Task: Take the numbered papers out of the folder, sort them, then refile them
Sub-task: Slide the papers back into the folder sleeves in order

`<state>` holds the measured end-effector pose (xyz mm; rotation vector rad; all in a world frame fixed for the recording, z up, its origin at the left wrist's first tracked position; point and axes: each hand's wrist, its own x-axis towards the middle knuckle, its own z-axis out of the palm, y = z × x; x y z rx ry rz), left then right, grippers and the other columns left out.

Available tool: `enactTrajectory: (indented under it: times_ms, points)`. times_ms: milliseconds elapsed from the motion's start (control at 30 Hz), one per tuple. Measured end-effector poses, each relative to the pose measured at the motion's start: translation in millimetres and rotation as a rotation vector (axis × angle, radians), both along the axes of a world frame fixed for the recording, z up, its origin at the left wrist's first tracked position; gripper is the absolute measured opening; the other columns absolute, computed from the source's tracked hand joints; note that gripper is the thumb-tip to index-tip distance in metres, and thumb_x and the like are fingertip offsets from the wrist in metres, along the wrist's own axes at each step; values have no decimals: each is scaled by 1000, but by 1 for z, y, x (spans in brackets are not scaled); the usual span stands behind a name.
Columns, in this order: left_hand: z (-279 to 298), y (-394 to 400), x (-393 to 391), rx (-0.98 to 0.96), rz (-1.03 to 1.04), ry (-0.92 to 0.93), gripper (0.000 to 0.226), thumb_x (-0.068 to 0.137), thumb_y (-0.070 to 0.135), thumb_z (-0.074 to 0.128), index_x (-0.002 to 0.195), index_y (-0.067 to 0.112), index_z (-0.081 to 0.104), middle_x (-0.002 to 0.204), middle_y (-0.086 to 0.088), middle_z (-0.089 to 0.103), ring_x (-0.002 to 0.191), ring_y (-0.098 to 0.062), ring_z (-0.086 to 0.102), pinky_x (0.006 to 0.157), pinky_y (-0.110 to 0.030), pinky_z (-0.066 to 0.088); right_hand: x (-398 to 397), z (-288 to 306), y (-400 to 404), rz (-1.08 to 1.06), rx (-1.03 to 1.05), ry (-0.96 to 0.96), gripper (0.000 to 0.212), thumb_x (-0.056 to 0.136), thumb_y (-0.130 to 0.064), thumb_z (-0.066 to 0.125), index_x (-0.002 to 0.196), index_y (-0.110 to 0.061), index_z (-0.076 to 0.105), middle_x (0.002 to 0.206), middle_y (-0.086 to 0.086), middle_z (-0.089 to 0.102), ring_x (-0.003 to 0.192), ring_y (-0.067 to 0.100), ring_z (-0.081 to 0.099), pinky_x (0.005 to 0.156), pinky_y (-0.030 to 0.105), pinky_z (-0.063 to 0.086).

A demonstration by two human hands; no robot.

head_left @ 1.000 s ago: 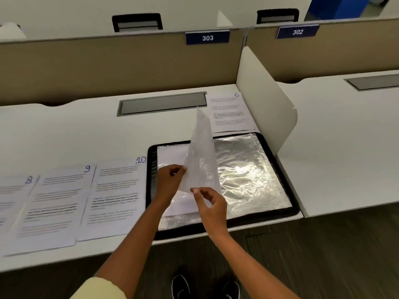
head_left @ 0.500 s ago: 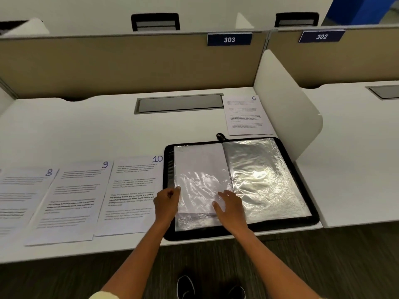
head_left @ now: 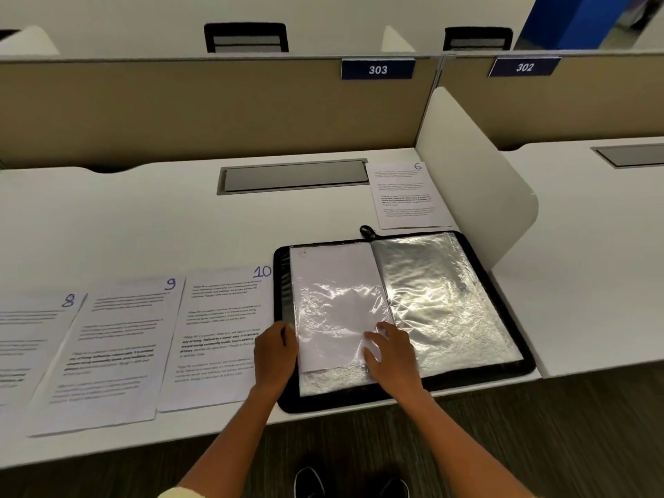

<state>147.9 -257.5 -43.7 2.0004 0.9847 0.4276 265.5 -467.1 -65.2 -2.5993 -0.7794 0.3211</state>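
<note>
Flipped plastic sleeve [head_left: 337, 310] now flat on the folder [head_left: 517, 368], unlike a second ago. Right hand [head_left: 393, 352] spread open, pressing it smooth; left hand [head_left: 275, 350] loosely curled, steadying the edge. Sheets 8–10 [head_left: 219, 339] alongside on the desk [head_left: 143, 224], 6 [head_left: 407, 195] behind.

Brightness: even, moderate indoor light; desk [head_left: 143, 224] pale, floor [head_left: 539, 436] dim.
Glare: strong white reflections on the crinkled sleeves [head_left: 438, 300] of the folder [head_left: 517, 368].
Shadows: soft, faint, under the hands and beside the divider [head_left: 474, 181].
Distortion: wide-angle; panel top [head_left: 215, 59] and desk edges bow.
Sharpness: centre fair; printed text unreadable; papers [head_left: 107, 346] at left smeared, corners blurred.
</note>
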Motion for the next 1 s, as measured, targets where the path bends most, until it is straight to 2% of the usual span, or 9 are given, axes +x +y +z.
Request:
enactTrajectory:
  times_ms: [67, 167, 233, 367, 500, 700, 933, 1000]
  points:
    - [1, 3, 5, 66, -33, -29, 28, 98, 15, 49, 71, 13, 52, 67, -1, 54, 60, -10, 49, 56, -28, 36, -4, -1, -1, 6, 14, -58, 49, 94, -50, 45, 134, -27, 61, 146, 1, 50, 132, 27, 48, 106, 41, 41]
    - [0, 5, 19, 141, -100, -76, 7, 97, 17, 55, 95, 13, 60, 91, -1, 55, 82, -16, 52, 72, -29, 42, -8, -3, -4, -17, 76, -76, 58, 94, -58, 38, 143, -30, 52, 153, 1, 45, 139, 26, 43, 110, 44, 38]
    - [-5, 5, 32, 208, -142, -81, 17, 95, 21, 59, 109, 11, 60, 105, -4, 55, 96, -20, 52, 82, -32, 43, -6, -1, -6, -56, 97, -79, 60, 95, -61, 37, 149, -34, 42, 159, 1, 35, 145, 27, 34, 115, 45, 33]
    - [-7, 0, 65, 330, -219, -80, 37, 92, 37, 53, 118, 13, 60, 122, -8, 54, 113, -25, 50, 96, -39, 44, 13, 9, -13, -106, 55, -112, 67, 96, -63, 31, 156, -36, 23, 166, 2, 17, 151, 27, 20, 118, 48, 25]
    - [-8, -11, 99, 345, -276, -86, 40, 92, 37, 57, 124, 13, 58, 142, -13, 45, 131, -29, 40, 105, -45, 37, 45, 14, -19, -174, 69, -130, 70, 95, -64, 32, 156, -31, 27, 165, 6, 18, 150, 31, 22, 116, 51, 26]
    - [-13, -19, 162, 340, -340, -111, 50, 93, 47, 44, 126, 12, 55, 150, -15, 37, 141, -33, 31, 111, -53, 33, 118, 24, -18, -260, 101, -114, 75, 94, -66, 27, 157, -26, 28, 165, 12, 20, 150, 36, 22, 117, 54, 23]
    - [-17, -25, 255, 355, -358, -86, 54, 94, 47, 43, 137, 14, 49, 160, -10, 23, 149, -27, 15, 117, -53, 23, 225, 32, -11, -327, 152, -144, 73, 94, -63, 32, 154, -20, 34, 160, 17, 30, 147, 36, 29, 115, 57, 29]
    - [-13, -27, 284, 342, -369, -81, 56, 94, 46, 44, 139, 13, 47, 162, -9, 19, 150, -26, 11, 119, -52, 19, 251, 34, -6, -327, 159, -139, 73, 94, -64, 30, 155, -24, 31, 161, 14, 27, 148, 33, 26, 118, 54, 26]
